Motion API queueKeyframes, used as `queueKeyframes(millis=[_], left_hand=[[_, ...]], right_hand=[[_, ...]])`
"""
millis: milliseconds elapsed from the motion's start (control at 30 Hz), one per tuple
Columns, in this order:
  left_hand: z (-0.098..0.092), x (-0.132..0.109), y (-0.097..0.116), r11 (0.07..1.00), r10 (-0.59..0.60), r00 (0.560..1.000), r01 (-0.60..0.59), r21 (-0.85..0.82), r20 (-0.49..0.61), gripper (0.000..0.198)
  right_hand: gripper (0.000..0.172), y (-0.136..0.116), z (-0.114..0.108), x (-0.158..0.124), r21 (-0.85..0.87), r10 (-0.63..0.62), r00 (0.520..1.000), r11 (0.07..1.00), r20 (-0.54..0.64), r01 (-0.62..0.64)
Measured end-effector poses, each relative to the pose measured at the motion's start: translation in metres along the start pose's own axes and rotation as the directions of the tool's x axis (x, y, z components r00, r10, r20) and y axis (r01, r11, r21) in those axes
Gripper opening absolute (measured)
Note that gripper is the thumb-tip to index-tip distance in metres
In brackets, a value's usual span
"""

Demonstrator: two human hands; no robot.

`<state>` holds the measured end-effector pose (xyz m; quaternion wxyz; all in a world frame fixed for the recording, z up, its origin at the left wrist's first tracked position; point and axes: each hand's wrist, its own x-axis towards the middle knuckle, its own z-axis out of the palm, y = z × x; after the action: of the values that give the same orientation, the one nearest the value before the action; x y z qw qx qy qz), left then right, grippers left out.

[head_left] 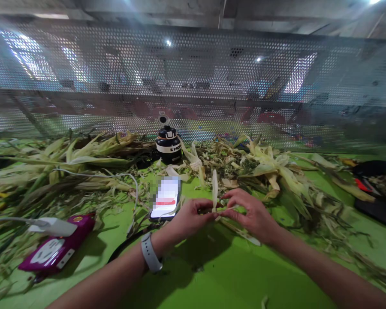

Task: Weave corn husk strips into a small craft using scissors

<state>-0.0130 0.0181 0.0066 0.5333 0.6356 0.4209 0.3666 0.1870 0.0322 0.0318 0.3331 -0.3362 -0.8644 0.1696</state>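
Observation:
Over the green table [218, 274], my left hand [194, 216] and my right hand [247, 210] meet in the middle, fingertips nearly touching. Between them they pinch a pale corn husk strip [215, 189], one end of which stands upright. A thinner piece of it appears to trail under the right fingers. Another husk strip [244, 234] lies below my right hand. Just left of my left hand is a phone [165, 197] with its screen lit. Where the fingers grip, the exact folds of the strip are too small to make out.
Corn husks [93, 152] are heaped at the left, with more husks [276, 165] at the right. A black bottle [169, 146] stands behind the phone. A purple power strip [58, 244] with a white charger [53, 226] sits front left. Behind rises a perforated metal panel [193, 73].

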Motion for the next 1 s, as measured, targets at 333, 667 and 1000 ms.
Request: queueKeyframes(millis=[333, 667, 1000], left_hand=[[0.000, -0.002, 0.009, 0.784, 0.337, 0.925, -0.172, 0.597, -0.175, 0.033], [0.004, -0.003, 0.003, 0.931, 0.039, 0.996, -0.006, 0.364, -0.084, 0.030], [0.008, -0.002, 0.001, 0.917, -0.076, 0.996, 0.050, -0.396, -0.050, 0.021]], right_hand=[[0.037, 0.003, 0.016, -0.003, 0.173, 0.242, 0.960, 0.949, 0.142, -0.265], [0.034, 0.004, 0.020, -0.011, 0.048, 0.089, 0.996, 0.995, 0.025, -0.090], [0.032, 0.004, 0.018, -0.006, 0.176, 0.223, 0.974, 0.958, 0.026, -0.224]])
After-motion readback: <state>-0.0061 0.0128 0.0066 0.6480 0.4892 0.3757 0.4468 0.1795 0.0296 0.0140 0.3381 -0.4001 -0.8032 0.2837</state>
